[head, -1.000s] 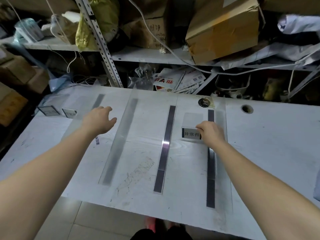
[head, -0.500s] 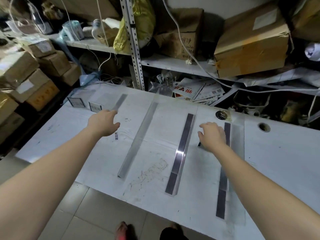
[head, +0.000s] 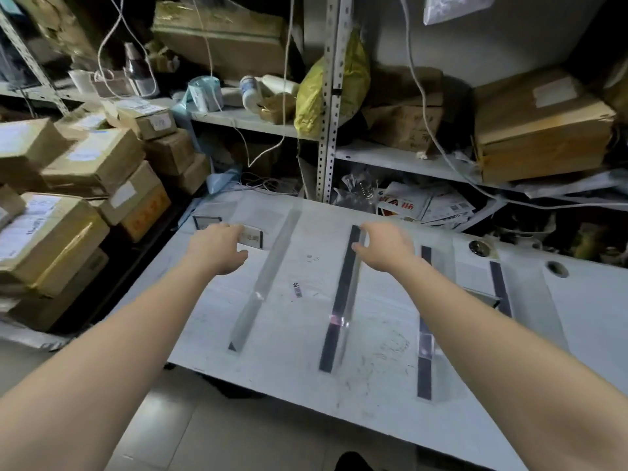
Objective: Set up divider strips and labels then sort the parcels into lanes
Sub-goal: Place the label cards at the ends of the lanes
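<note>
Left hand (head: 217,248): fingers relaxed, tips on the left edge of a label (head: 252,238) at the bench's (head: 289,379) far left. Right hand (head: 384,249): fingers arched over the far end of the middle divider strip (head: 339,300); whether they grip it, cannot tell. A second ago this hand pressed a label further right, so that one looks placed. Parcels (head: 68,185) unsorted, stacked left.

Single head-worn wide-angle view, facing forward and steeply down from the near edge of the white table (head: 594,300), left hand (head: 217,248) and right hand (head: 385,248) mid-frame on outstretched arms, shelving (head: 328,130) across the top, tiled floor (head: 238,436) along the bottom.
</note>
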{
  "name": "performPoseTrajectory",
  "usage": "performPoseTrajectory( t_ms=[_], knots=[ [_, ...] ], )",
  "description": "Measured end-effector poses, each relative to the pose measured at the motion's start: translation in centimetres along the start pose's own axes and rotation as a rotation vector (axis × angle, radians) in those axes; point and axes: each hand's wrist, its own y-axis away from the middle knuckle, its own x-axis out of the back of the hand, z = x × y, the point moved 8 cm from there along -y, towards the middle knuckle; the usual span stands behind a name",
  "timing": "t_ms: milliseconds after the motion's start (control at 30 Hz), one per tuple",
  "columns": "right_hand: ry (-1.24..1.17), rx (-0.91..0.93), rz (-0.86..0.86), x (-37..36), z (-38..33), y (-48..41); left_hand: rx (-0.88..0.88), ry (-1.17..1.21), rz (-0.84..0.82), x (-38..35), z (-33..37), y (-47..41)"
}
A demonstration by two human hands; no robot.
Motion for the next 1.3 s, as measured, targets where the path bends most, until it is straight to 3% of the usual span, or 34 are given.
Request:
performPoseTrajectory(
  t_ms=[467,767,1067,1300],
  knots=[
    [-0.090,0.121,0.011,-0.7,-20.0,-8.1,-0.027,0.005,0.026,0.1,-16.1,-6.4],
    [-0.186,0.159,-0.078,-7.8,-23.8,-16.8,-0.085,0.049,-0.043,-4.8,-19.4,-14.1],
    [-0.222,-0.001,-0.172,-15.0,-23.5,-19.3,-0.180,-0.006,-0.090,-10.7,-19.5,-19.8],
    [-0.166,-0.095,-0.161,-17.5,-24.1,-20.3,-0.246,0.129,-0.039,-12.2,-19.6,-23.4]
  ],
)
